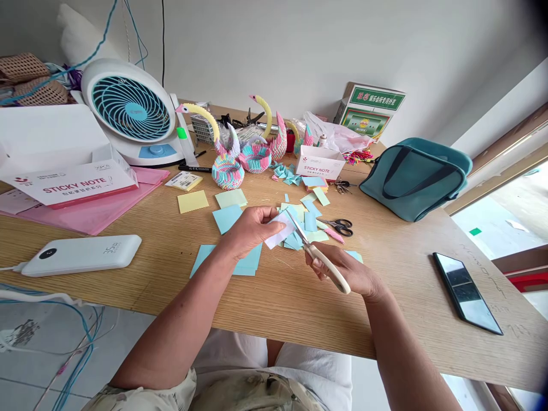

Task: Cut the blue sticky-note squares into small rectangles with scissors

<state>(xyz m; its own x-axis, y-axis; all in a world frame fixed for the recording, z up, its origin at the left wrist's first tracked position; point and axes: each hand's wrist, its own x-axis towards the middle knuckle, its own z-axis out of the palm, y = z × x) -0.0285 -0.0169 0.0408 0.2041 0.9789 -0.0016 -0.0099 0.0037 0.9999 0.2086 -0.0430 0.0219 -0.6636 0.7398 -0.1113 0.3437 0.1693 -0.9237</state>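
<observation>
My left hand [256,229] pinches a small piece of pale paper [279,230] above the middle of the table. In my right hand [342,267] is a pair of scissors [325,261] with cream handles, its blades lying at the paper's right edge. Cut blue, green and yellow paper pieces [310,221] lie scattered beneath and behind the hands. Larger blue sheets [246,265] rest under my left wrist, with another blue sheet [226,217] just behind it. A yellow sheet [192,201] and a green sheet [231,198] lie farther left.
Black-handled scissors [342,226] lie right of the scraps. Folded-paper swans [228,171] stand behind, near a sticky note box [320,162]. A fan [132,108], a larger box [77,182] and a power bank [83,255] occupy the left. A teal bag [417,180] and a phone [466,292] are right.
</observation>
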